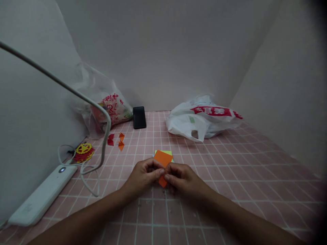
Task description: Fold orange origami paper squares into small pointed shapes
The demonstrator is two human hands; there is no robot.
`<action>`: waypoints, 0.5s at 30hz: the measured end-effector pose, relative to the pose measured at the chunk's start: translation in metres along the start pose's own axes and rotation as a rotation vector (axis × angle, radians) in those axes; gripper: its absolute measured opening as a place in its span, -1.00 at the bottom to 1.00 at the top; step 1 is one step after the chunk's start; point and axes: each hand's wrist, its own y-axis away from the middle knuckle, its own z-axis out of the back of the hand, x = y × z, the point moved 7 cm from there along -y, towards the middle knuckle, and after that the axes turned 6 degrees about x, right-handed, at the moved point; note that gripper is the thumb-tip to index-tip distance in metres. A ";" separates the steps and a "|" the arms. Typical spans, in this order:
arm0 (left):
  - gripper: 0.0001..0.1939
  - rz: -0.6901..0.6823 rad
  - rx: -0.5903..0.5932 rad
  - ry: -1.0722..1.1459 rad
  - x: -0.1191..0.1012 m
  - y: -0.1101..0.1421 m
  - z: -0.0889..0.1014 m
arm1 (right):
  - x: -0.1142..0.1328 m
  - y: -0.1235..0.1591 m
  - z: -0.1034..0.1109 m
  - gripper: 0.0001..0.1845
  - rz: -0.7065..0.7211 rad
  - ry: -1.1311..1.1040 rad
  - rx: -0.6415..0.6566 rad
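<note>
Over the middle of the pink tiled surface, my left hand and my right hand meet, thumbs and fingertips pinched close together. Between them is orange paper, its pointed lower end showing below the thumbs. Just beyond my fingers lies an orange sheet on top of a yellow sheet. My fingers hide where the two orange areas meet, so I cannot tell whether they are one piece. Further left lie small folded orange paper pieces and a red folded piece.
A white plastic bag lies at the back right, another bag at the back left. A black phone rests near the wall. On the left are a white power strip, yellow and red cutouts and a looping cable.
</note>
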 end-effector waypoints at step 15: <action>-0.77 -0.004 0.007 -0.208 -0.001 0.002 0.000 | 0.006 0.004 0.001 -0.82 0.027 0.196 -0.042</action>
